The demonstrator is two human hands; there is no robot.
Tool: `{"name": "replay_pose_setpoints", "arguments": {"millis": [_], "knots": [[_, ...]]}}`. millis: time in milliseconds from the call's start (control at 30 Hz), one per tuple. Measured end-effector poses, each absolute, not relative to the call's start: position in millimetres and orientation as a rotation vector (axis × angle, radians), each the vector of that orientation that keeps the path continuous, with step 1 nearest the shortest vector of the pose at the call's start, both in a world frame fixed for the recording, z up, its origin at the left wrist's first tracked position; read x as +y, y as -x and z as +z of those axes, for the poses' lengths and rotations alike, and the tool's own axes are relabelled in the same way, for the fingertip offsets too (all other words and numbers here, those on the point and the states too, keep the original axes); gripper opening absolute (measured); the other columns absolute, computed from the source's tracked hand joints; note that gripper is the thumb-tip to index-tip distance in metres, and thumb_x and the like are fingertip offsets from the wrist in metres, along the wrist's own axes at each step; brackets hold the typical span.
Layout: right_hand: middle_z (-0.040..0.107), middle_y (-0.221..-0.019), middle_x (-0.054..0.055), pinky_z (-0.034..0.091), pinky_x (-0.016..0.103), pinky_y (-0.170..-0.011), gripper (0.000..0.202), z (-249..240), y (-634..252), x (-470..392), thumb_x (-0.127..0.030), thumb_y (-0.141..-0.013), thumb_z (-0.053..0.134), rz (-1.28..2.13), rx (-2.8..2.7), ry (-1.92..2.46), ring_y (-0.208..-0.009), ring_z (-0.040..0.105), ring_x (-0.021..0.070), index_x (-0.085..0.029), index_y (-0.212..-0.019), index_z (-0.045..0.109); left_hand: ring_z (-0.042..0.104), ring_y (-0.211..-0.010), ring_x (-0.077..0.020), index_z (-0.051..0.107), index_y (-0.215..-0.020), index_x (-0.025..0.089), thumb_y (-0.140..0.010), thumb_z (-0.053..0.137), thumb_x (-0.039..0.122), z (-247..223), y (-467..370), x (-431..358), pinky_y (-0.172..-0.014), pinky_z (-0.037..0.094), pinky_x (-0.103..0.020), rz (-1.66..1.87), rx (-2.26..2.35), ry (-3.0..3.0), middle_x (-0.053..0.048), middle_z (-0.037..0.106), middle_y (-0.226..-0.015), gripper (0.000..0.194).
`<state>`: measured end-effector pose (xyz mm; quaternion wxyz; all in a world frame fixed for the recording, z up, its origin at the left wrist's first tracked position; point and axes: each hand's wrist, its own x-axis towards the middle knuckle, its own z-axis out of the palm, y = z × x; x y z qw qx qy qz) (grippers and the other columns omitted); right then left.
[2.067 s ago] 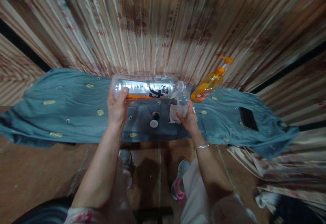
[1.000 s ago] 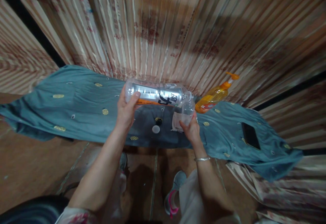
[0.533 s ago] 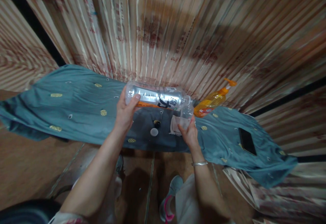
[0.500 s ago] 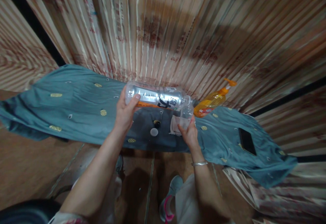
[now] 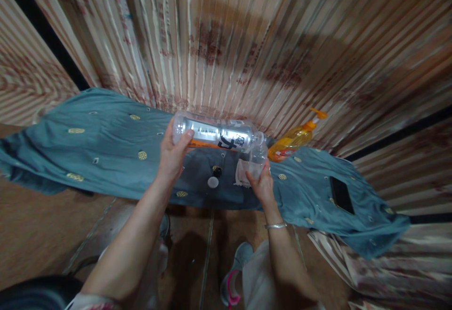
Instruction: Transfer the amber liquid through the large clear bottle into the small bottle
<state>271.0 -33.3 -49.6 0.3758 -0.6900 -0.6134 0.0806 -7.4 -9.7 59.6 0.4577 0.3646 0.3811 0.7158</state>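
Observation:
My left hand is wrapped round the base of a large clear bottle with a silver and orange label, tipped on its side with its neck to the right. That neck meets the mouth of a small clear bottle, which stands roughly upright. My right hand grips the small bottle low on its side. Behind the small bottle lies a pale folded cloth. A black cap and a white round cap rest below the large bottle.
A yellow pump bottle stands right of the small bottle. A black phone lies farther right on the teal patterned cloth covering the table. Behind rises a striped curtain.

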Motion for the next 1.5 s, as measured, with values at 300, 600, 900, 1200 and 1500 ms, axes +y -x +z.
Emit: {"name": "replay_pose_setpoints", "arguments": {"millis": [300, 600, 900, 1200, 1500], "knots": [[0.058, -0.141, 0.026, 0.05, 0.056, -0.103, 0.091, -43.6, -268.8, -35.6, -0.047, -0.082, 0.06, 0.283, -1.532, 1.772, -0.126, 0.063, 0.0391, -0.007, -0.156, 0.026, 0.07, -0.1, -0.0243, 0.062, -0.12, 0.025, -0.069, 0.081, 0.041, 61.2, 7.4, -11.0, -0.082, 0.064, -0.039, 1.764, 0.931, -0.915, -0.005, 0.071, -0.115, 0.057], [0.056, -0.145, 0.027, 0.049, 0.056, -0.104, 0.091, -45.3, -269.5, -35.5, -0.049, -0.082, 0.059, 0.275, -1.54, 1.759, -0.127, 0.062, 0.0384, -0.007, -0.156, 0.026, 0.07, -0.098, -0.0249, 0.06, -0.128, 0.027, -0.071, 0.08, 0.044, 60.1, 9.2, -11.0, -0.072, 0.064, -0.036, 1.74, 0.985, -0.948, -0.006, 0.07, -0.114, 0.062], [0.057, -0.144, 0.026, 0.049, 0.057, -0.104, 0.088, -46.1, -268.8, -35.5, -0.045, -0.083, 0.06, 0.273, -1.533, 1.743, -0.128, 0.061, 0.0381, -0.007, -0.155, 0.028, 0.071, -0.095, -0.0243, 0.063, -0.123, 0.028, -0.069, 0.079, 0.042, 61.7, 7.8, -11.8, -0.066, 0.063, -0.033, 1.742, 0.971, -0.914, -0.005, 0.071, -0.112, 0.058], [0.06, -0.14, 0.025, 0.053, 0.057, -0.102, 0.089, -48.9, -267.7, -35.4, -0.045, -0.083, 0.061, 0.273, -1.513, 1.746, -0.125, 0.063, 0.0367, -0.009, -0.156, 0.028, 0.071, -0.101, -0.0275, 0.064, -0.122, 0.029, -0.073, 0.078, 0.042, 62.9, 7.4, -14.3, -0.076, 0.065, -0.041, 1.723, 0.963, -0.944, -0.008, 0.071, -0.116, 0.053], [0.059, -0.141, 0.026, 0.051, 0.057, -0.104, 0.087, -47.7, -265.3, -36.3, -0.047, -0.083, 0.06, 0.296, -1.48, 1.75, -0.127, 0.062, 0.0375, -0.006, -0.154, 0.03, 0.071, -0.095, -0.0219, 0.06, -0.129, 0.03, -0.073, 0.077, 0.04, 62.9, 11.3, -12.4, -0.073, 0.064, -0.032, 1.718, 0.966, -0.978, -0.005, 0.07, -0.113, 0.06]]}}
